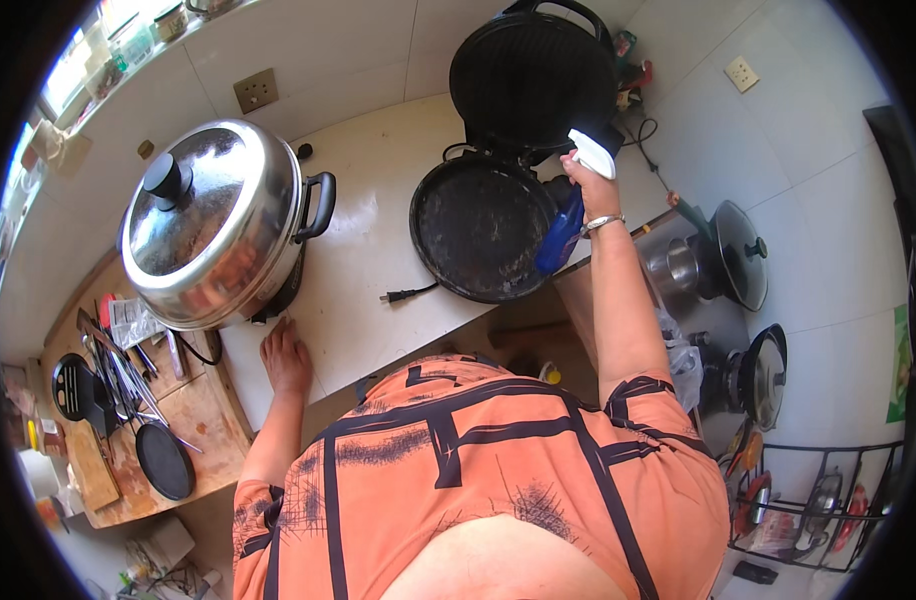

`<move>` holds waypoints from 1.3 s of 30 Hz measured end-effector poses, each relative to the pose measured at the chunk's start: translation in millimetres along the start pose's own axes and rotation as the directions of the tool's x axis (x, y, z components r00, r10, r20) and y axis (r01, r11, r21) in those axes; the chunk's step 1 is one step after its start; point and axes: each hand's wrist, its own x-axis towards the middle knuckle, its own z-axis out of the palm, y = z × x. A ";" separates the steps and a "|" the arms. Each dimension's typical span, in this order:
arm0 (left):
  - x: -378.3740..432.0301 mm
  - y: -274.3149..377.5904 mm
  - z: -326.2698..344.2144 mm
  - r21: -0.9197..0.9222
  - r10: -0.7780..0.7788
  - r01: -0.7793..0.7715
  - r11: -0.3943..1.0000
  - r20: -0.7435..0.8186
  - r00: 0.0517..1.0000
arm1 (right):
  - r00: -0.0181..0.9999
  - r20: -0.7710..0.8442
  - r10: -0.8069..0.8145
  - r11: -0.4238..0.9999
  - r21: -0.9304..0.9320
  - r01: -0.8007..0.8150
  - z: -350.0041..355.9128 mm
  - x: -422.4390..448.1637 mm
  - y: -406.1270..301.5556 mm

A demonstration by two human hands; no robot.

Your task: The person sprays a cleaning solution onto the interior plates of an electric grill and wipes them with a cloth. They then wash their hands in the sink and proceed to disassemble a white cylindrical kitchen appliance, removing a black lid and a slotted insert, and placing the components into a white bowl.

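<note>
My right hand grips a blue spray bottle with a white trigger head just below that head. The bottle is at the right rim of an electric griddle's round lower plate; whether they touch I cannot tell. The griddle's ridged lid is raised against the wall. Pale marks show on the dark lower plate. My left hand rests on the white counter, fingers a little apart and holding nothing, beside the base of an electric pot with a glass-and-steel lid.
An unplugged cord end lies before the griddle. Left stands a wooden board with knives, a small black pan and a slotted turner. Lidded pans and a wire rack are at right.
</note>
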 end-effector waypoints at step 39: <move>-30.7 51.1 -90.1 -0.666 0.066 -0.111 0.738 -0.092 0.994 | 0.188 0.960 -0.209 0.956 0.160 0.246 261.9 -274.5 -58.9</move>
